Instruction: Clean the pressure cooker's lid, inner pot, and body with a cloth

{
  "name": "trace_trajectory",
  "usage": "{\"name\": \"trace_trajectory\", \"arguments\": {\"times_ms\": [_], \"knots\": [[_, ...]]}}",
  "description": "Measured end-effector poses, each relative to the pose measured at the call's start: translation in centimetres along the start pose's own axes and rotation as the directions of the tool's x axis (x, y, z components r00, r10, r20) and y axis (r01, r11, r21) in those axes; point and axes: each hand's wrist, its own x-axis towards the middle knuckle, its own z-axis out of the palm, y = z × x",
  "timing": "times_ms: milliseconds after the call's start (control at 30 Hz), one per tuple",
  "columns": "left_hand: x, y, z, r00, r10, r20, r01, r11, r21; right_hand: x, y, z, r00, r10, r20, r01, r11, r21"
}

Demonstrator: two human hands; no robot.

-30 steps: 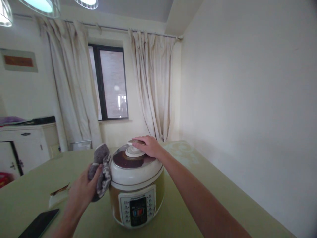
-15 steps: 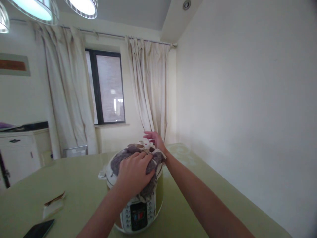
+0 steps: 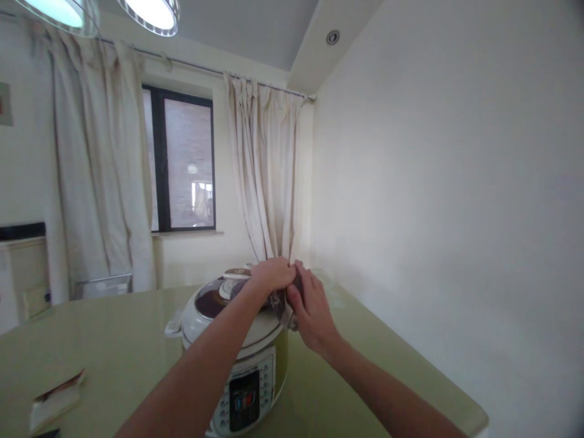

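Note:
A white and green electric pressure cooker (image 3: 258,340) with a dark-topped lid stands on the table, its control panel facing me. A grey cloth (image 3: 286,313) is bunched at the right edge of the lid, part of it lying across the lid beneath my left forearm. My left hand (image 3: 275,274) is closed on the cloth from above, its fingertips hidden. Close beside it, my right hand (image 3: 314,310) wraps the cloth from the right, thumb towards me. The two hands meet at the cooker's far right side.
The pale green table (image 3: 114,353) reaches to the white wall on the right. At the front left lie a small packet (image 3: 57,401) and the corner of a dark flat object (image 3: 48,434). Behind the table are curtains (image 3: 262,170) and a window (image 3: 189,164).
My left hand has gone from the lid's front to its far right, gathering the cloth and baring much of the lid. My right hand has closed on the cloth. The view has turned slightly right.

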Motion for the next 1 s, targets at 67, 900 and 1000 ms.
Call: {"name": "trace_trajectory", "arguments": {"times_ms": [67,900,1000], "knots": [[0.6,-0.5,-0.5,0.998,-0.052,-0.020,0.050,0.992,-0.117,-2.7,-1.5,0.4,0.992,-0.021,0.128,0.036,0.993,-0.115],[-4.9,-13.3,-2.5,0.976,-0.145,-0.165,0.153,0.988,0.033,10.0,1.8,3.9,0.881,0.008,0.473,0.179,0.920,-0.349],[-4.9,-13.4,-2.4,0.975,-0.153,-0.163,0.163,0.985,0.052,8.4,-0.1,1.4,0.836,-0.128,0.534,0.303,0.918,-0.255]]}}
